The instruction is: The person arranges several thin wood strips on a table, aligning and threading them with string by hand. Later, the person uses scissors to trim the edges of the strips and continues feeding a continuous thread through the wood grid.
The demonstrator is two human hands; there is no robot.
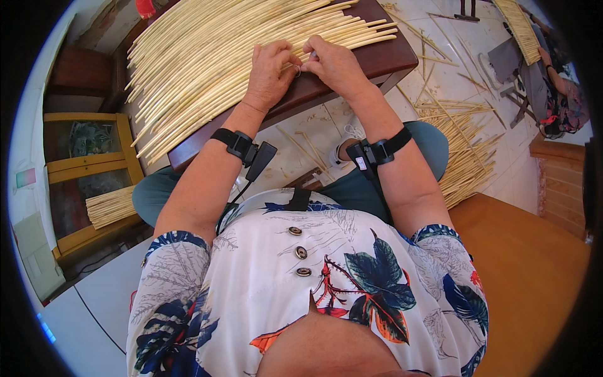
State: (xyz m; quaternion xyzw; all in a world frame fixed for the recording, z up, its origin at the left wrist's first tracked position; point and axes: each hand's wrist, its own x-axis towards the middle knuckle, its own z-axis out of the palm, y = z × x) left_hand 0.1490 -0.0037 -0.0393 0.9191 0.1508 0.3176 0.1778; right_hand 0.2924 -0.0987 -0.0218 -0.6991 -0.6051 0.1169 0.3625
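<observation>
A sheet of pale yellow straight stalks [207, 69], laid side by side, covers most of a dark red-brown wooden table [402, 60]. At its near edge my left hand [270, 72] rests on the outermost stalks, fingers bent and pinched together. My right hand [336, 66] is just beside it, thumb and forefinger pressed together over the same edge. Between the two hands a thin pale loop [298, 70] shows, perhaps thread; it is too small to be sure. What the fingertips hold is mostly hidden by the fingers.
Loose stalks [465, 147] lie piled on the tiled floor at the right, with scattered ones beyond. Another person [559, 94] sits at the far right near a stalk sheet [518, 28]. A bundle of stalks [110, 207] lies by a yellow-framed cabinet [88, 163] on the left.
</observation>
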